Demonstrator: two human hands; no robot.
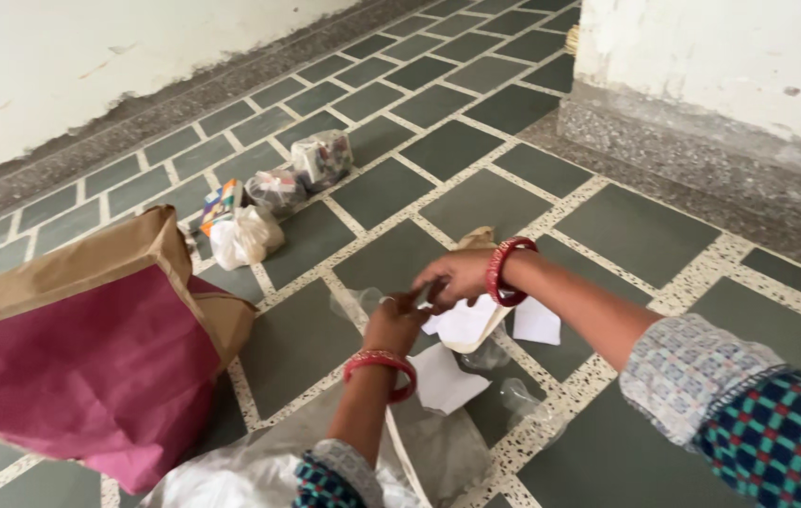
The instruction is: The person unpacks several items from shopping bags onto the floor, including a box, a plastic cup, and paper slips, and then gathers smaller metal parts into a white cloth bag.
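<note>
- From my remote seat, I see both hands meeting low over a grey tiled floor (476, 202) with speckled pale joints.
- The left hand (395, 322), a red bangle at its wrist, is clenched around a small dark object (424, 296); it is too small and blurred for me to say what it is.
- The right hand (457, 275), also wearing a red bangle, reaches across with fingers pinched at the same small object, touching the left hand's fingertips.
- Just below the hands, white paper pieces (464, 325) lie on the floor, with another white sheet (536, 322) beside them and one more (445, 381) nearer the camera.
- Crumpled clear plastic wrappers (525, 403) lie among the papers.
- To the left stands a brown paper bag with a magenta face (90, 362), tilted and open at the top.
- Beyond it, well apart from the hands, sit a knotted white plastic bag (245, 235), a colourful small box (220, 202) and two clear-wrapped bundles (320, 158).
- At the bottom edge lies a larger clear plastic bag (231, 475) with white contents.
</note>
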